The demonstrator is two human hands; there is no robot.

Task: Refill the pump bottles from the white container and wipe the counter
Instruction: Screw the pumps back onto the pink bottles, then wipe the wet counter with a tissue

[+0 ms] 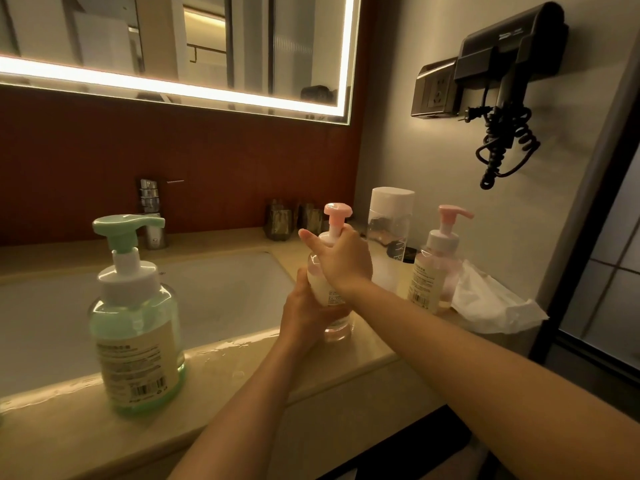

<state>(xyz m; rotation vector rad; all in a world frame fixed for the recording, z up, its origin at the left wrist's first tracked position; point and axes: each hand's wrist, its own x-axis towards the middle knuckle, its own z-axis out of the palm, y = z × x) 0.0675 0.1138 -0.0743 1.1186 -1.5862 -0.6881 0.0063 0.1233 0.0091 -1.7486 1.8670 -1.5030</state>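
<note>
A pink pump bottle (pixel 337 216) stands on the counter (pixel 242 368) right of the sink. My left hand (pixel 303 311) grips its lower body. My right hand (pixel 341 259) wraps round its white collar just under the pink pump head, index finger sticking out to the left. A second pink pump bottle (pixel 438 261) stands further right. Behind and between them is the white-capped container (pixel 391 220), upright. A green pump bottle (pixel 136 320) stands at the front left. A crumpled white cloth (pixel 491 303) lies at the counter's right end.
The white sink basin (pixel 207 299) lies left of the held bottle, with a chrome tap (pixel 152 209) behind it. Two dark cups (pixel 294 220) stand at the back wall. The counter's front edge is wet. A wall hair dryer (pixel 509 50) with a coiled cord hangs at the upper right.
</note>
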